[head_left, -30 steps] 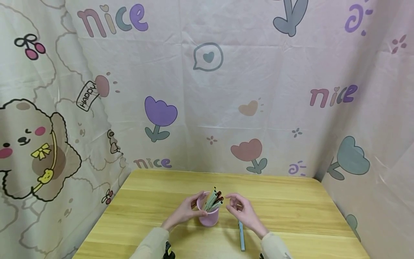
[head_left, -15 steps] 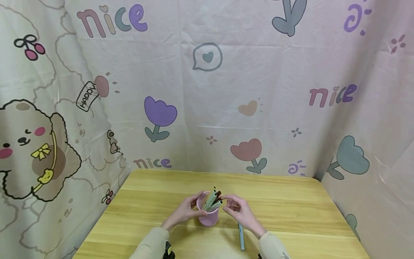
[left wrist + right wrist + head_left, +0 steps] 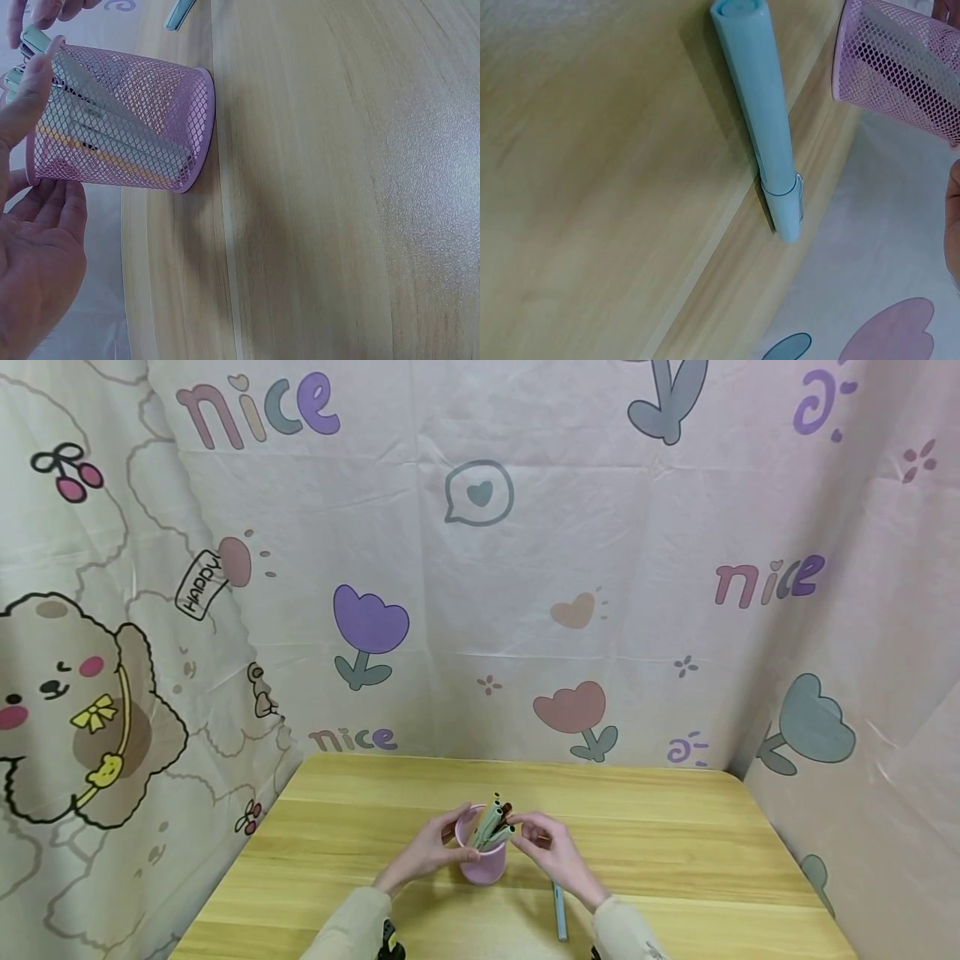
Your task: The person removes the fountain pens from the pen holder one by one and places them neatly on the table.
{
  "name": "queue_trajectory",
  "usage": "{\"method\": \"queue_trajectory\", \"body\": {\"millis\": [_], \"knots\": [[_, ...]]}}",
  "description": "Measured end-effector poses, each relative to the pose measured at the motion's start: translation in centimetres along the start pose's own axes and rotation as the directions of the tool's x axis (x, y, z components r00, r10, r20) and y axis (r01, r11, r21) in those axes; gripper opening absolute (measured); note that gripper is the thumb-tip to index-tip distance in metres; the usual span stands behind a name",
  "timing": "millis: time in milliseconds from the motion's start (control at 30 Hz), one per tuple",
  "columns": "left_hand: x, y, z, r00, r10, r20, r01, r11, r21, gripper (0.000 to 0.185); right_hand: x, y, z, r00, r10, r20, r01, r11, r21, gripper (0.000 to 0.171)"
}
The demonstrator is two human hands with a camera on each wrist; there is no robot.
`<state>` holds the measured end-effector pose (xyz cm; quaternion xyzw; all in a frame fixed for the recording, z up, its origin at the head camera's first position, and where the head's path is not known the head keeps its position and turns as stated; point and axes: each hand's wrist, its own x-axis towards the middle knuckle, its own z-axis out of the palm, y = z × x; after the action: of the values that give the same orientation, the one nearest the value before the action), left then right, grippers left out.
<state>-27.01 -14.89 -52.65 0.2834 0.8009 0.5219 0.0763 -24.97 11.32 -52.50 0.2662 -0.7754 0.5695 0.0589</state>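
Observation:
A pink mesh pen cup (image 3: 483, 870) stands on the table, holding several pale green pens (image 3: 489, 823) and dark brown ones (image 3: 507, 808). My left hand (image 3: 435, 850) grips the cup near its rim, thumb on the near side and fingers around the far side, as the left wrist view shows of the hand (image 3: 37, 262). At the right of the rim, my right hand (image 3: 553, 850) has its index finger and thumb spread apart, fingertips close to the pen ends. Its fingers overlap part of the brown pens in the head view.
A light blue capped pen (image 3: 761, 105) lies on the wooden table (image 3: 675, 852) to the right of the cup, partly under my right wrist in the head view. A printed curtain (image 3: 450, 610) hangs behind the table's back edge.
My right hand has moved left to the pens, its fingertips now covering some brown ends. The left hand and cup stay where they were.

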Motion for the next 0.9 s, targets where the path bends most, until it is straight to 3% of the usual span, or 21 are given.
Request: {"method": "queue_trajectory", "body": {"millis": [200, 567, 900], "knots": [[-0.05, 0.15, 0.06, 1.000, -0.014, 0.002, 0.014, 1.000, -0.011, 0.092, 0.02, -0.11, 0.21, 1.000, 0.012, -0.026, -0.013, 0.999, -0.038, 0.027], [-0.10, 0.09, -0.03, 1.000, -0.013, 0.002, 0.013, 1.000, -0.008, 0.091, 0.26, 0.02, 0.79, 0.993, -0.110, -0.048, 0.103, 0.987, -0.126, 0.026], [-0.10, 0.12, -0.05, 1.000, -0.008, 0.001, 0.008, 1.000, -0.007, 0.091, 0.40, -0.40, 1.00, 0.992, -0.118, -0.044, 0.109, 0.978, -0.177, 0.022]]}}
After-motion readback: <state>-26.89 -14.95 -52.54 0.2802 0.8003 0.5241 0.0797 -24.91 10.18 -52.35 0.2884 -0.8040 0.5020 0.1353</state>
